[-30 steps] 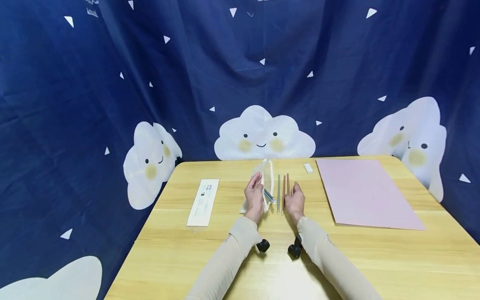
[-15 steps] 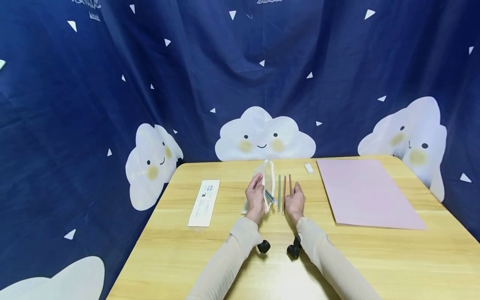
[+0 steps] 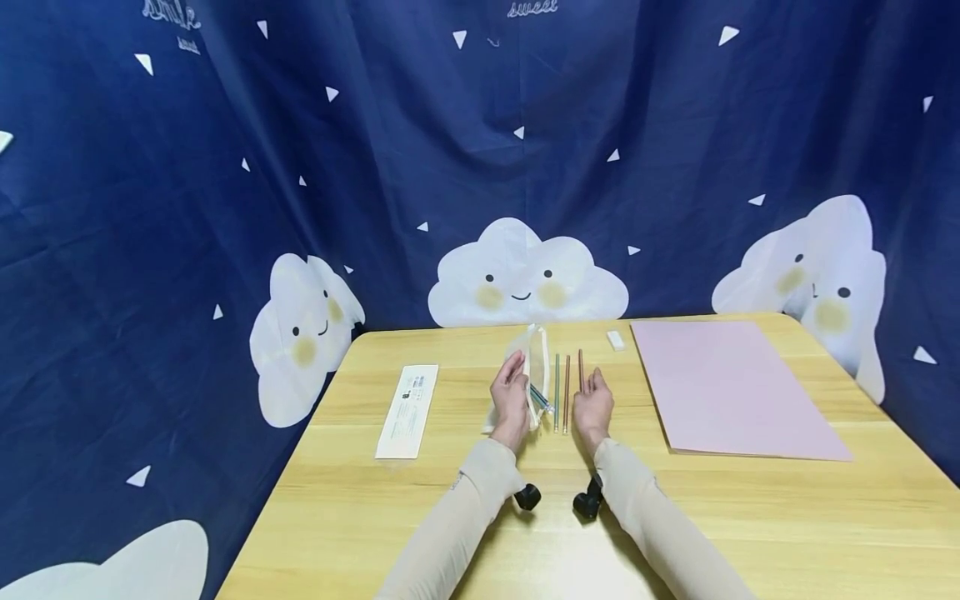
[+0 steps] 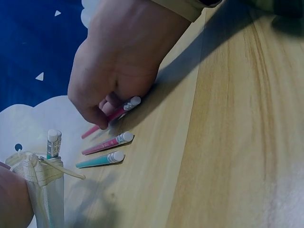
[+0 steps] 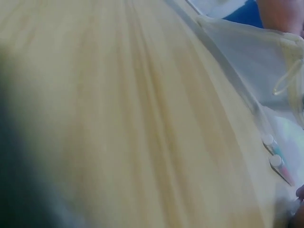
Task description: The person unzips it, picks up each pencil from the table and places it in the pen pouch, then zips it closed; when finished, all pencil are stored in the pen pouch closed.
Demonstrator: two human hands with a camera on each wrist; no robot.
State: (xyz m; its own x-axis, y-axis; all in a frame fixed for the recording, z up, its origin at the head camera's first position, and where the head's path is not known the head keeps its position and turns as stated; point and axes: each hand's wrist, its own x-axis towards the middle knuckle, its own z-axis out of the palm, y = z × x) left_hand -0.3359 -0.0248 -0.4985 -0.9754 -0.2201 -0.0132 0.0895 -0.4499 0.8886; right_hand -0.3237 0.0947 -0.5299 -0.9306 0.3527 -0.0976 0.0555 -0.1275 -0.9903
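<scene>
My left hand (image 3: 511, 404) holds a pale see-through zip pouch (image 4: 46, 194) on its edge, with its mouth facing right. Eraser ends of blue-green pencils (image 4: 54, 141) stick out of that mouth. To the right, my right hand (image 3: 593, 410) pinches a red pencil (image 4: 127, 105) between thumb and finger, low over the table. A second red pencil (image 4: 107, 144) and a teal pencil (image 4: 100, 160) lie side by side between the two hands, eraser ends towards me. The right wrist view catches the pouch's side and only a sliver of the right fingers.
A white eraser (image 3: 616, 340) lies beyond the right hand. Further right is a large pink sheet (image 3: 738, 387). On the left lies a white printed packet (image 3: 407, 412). A blue cloud-patterned curtain (image 3: 405, 167) hangs behind the wooden table (image 3: 337, 525).
The red pencil in my right hand has shifted slightly right, widening its gap from the other red one. My left hand keeps its hold on the pouch. The head view has tilted up slightly.
</scene>
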